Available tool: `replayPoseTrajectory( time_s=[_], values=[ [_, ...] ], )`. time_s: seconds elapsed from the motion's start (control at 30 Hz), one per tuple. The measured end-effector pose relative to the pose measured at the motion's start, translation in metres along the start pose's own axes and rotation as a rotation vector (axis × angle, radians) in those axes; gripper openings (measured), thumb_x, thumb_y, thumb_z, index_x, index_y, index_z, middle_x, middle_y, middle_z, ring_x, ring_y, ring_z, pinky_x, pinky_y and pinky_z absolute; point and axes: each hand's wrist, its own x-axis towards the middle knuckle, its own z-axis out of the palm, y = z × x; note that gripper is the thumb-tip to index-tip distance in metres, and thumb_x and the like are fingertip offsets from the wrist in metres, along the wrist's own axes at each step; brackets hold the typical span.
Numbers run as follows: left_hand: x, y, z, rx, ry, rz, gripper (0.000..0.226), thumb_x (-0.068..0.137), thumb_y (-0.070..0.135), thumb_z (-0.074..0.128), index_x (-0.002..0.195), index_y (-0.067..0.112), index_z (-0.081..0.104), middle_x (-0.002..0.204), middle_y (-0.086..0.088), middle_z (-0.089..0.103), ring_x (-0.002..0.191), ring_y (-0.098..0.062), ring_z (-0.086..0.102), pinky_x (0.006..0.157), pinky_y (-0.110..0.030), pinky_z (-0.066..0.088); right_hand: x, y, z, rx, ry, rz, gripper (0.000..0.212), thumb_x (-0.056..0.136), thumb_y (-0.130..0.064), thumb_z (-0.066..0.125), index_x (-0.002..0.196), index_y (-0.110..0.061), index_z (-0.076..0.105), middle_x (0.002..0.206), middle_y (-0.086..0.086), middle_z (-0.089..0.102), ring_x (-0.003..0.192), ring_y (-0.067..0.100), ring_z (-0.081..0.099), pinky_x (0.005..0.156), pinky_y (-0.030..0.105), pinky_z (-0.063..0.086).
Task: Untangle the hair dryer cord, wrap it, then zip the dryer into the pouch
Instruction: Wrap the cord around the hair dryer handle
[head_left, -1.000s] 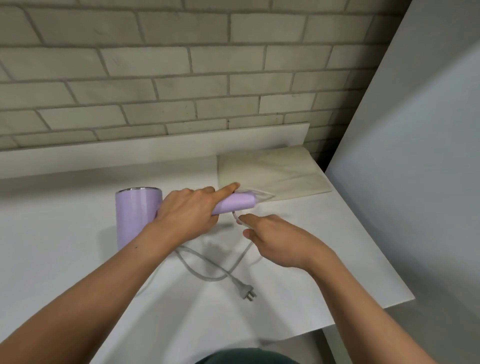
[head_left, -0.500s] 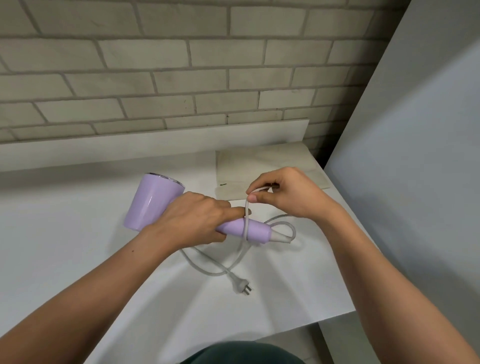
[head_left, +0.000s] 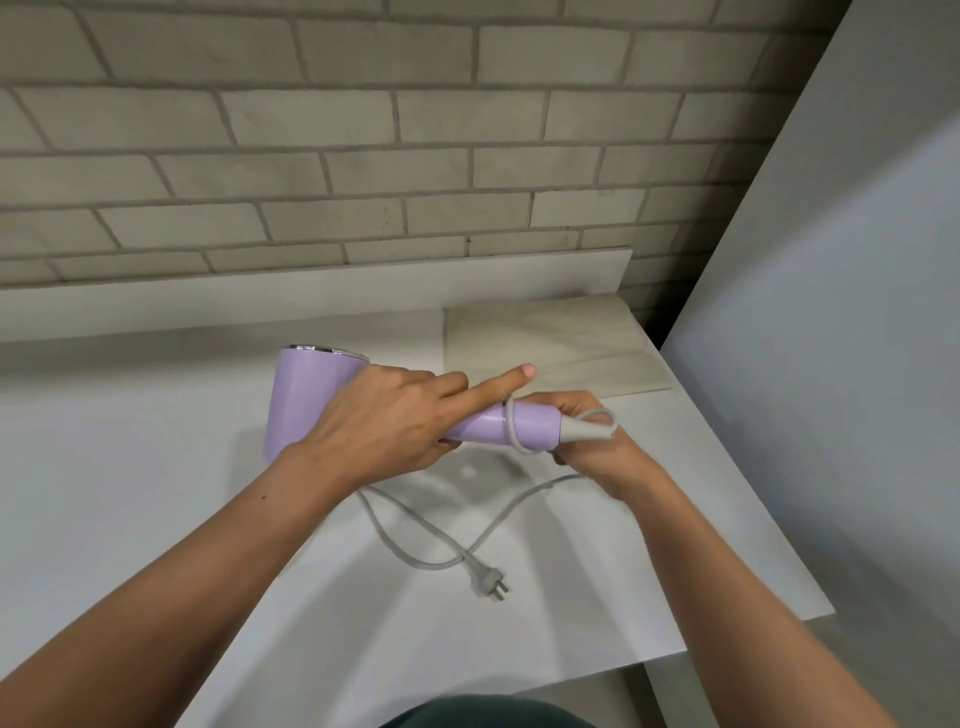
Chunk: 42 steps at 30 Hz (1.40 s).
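My left hand (head_left: 384, 421) grips the hair dryer (head_left: 311, 395) where the barrel meets the handle (head_left: 537, 428), index finger straight. My right hand (head_left: 597, 452) curls round the cord (head_left: 510, 426) at the handle's end. Half a second ago it held the cord above the handle; now it has dropped behind, leaving one turn wound on. Wrapping has begun, I judge. Slack runs to the plug (head_left: 488, 579) at 6 o'clock on the tabletop (head_left: 130, 467); the pouch (head_left: 550, 348) lies at 1 o'clock.

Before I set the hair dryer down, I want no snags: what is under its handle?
Bare white counter and slack grey cord running to the plug. The right hand curls beneath the handle end; the left hand hides part of the cord.
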Motion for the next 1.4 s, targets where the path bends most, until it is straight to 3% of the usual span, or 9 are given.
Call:
replayPoseTrajectory(
  time_s=[0.13, 0.2, 0.3, 0.43, 0.67, 0.93, 1.1, 1.27, 1.4],
  values=[
    [0.001, -0.005, 0.004, -0.008, -0.016, -0.037, 0.097, 0.075, 0.024, 0.073, 0.155, 0.046, 0.023, 0.072, 0.005, 0.051, 0.051, -0.025, 0.056, 0.035, -0.032, 0.039, -0.009, -0.001, 0.017, -0.073, 0.04, 0.13, 0.015, 0.097, -0.022, 0.067, 0.086, -0.026, 0.075, 0.086, -0.011, 0.075, 0.078, -0.009, 0.063, 0.076, 0.018, 0.046],
    [0.002, -0.008, 0.005, 0.003, -0.007, -0.078, 0.092, 0.074, 0.027, 0.076, 0.151, 0.044, 0.029, 0.074, 0.005, 0.056, 0.05, -0.027, 0.058, 0.036, -0.027, 0.035, -0.015, -0.006, 0.018, -0.189, -0.047, 0.098, 0.014, 0.102, -0.032, 0.065, 0.11, -0.035, 0.075, 0.11, -0.018, 0.074, 0.101, -0.006, 0.065, 0.094, 0.018, 0.049],
    [0.004, -0.016, 0.009, 0.049, -0.021, -0.16, 0.085, 0.073, 0.03, 0.077, 0.144, 0.045, 0.032, 0.079, 0.006, 0.066, 0.05, -0.031, 0.061, 0.04, -0.025, 0.033, -0.031, -0.013, 0.017, -0.444, -0.188, 0.135, 0.047, 0.105, -0.037, 0.055, 0.148, -0.051, 0.043, 0.118, -0.014, 0.066, 0.11, 0.008, 0.061, 0.1, 0.024, 0.047],
    [0.003, -0.019, 0.012, 0.068, -0.122, -0.25, 0.073, 0.085, 0.031, 0.061, 0.145, 0.054, 0.025, 0.096, 0.008, 0.069, 0.066, -0.032, 0.066, 0.049, -0.029, 0.038, -0.046, -0.03, 0.016, -0.577, -0.234, 0.217, 0.025, 0.108, -0.029, 0.039, 0.13, -0.033, 0.049, 0.111, -0.009, 0.066, 0.106, 0.022, 0.063, 0.095, 0.043, 0.052],
    [0.007, 0.001, 0.001, 0.072, -0.289, -0.213, 0.072, 0.092, 0.024, 0.052, 0.149, 0.055, 0.022, 0.11, 0.009, 0.067, 0.078, -0.029, 0.061, 0.055, -0.03, 0.03, -0.04, -0.06, 0.006, -0.976, -0.004, -0.204, 0.021, 0.108, -0.037, 0.044, 0.116, -0.031, 0.062, 0.101, -0.011, 0.049, 0.092, 0.027, 0.06, 0.074, 0.047, 0.053],
    [0.01, 0.01, -0.016, 0.05, -0.322, -0.042, 0.065, 0.092, 0.025, 0.05, 0.14, 0.058, 0.021, 0.094, 0.008, 0.061, 0.072, -0.026, 0.056, 0.053, -0.031, 0.032, -0.008, -0.051, -0.016, -0.518, 0.14, -0.365, 0.011, 0.084, -0.032, 0.085, 0.092, -0.027, 0.081, 0.086, -0.011, 0.068, 0.073, 0.004, 0.058, 0.066, 0.013, 0.038],
    [0.008, 0.012, -0.025, 0.033, -0.338, 0.014, 0.066, 0.091, 0.025, 0.049, 0.143, 0.058, 0.024, 0.098, 0.009, 0.062, 0.072, -0.025, 0.05, 0.058, -0.032, 0.037, 0.0, -0.049, -0.019, -0.14, 0.073, -0.146, 0.027, 0.065, -0.037, 0.095, 0.081, -0.021, 0.079, 0.078, 0.0, 0.074, 0.069, 0.027, 0.056, 0.068, 0.042, 0.046],
    [0.009, 0.009, -0.028, 0.066, -0.319, 0.041, 0.066, 0.093, 0.03, 0.048, 0.145, 0.06, 0.02, 0.102, 0.009, 0.062, 0.073, -0.024, 0.048, 0.058, -0.032, 0.034, 0.006, -0.047, -0.021, 0.021, -0.054, -0.072, 0.022, 0.07, -0.017, 0.094, 0.083, -0.009, 0.079, 0.079, 0.0, 0.075, 0.075, 0.015, 0.061, 0.076, 0.037, 0.048],
    [0.008, 0.008, -0.022, 0.046, -0.283, -0.009, 0.045, 0.09, 0.031, 0.051, 0.131, 0.049, 0.046, 0.089, 0.009, 0.063, 0.068, -0.023, 0.05, 0.054, -0.033, 0.037, 0.012, -0.05, -0.024, 0.046, -0.115, -0.053, 0.025, 0.064, -0.019, 0.095, 0.081, -0.012, 0.078, 0.082, 0.002, 0.075, 0.079, 0.016, 0.065, 0.081, 0.035, 0.05]
  ],
)
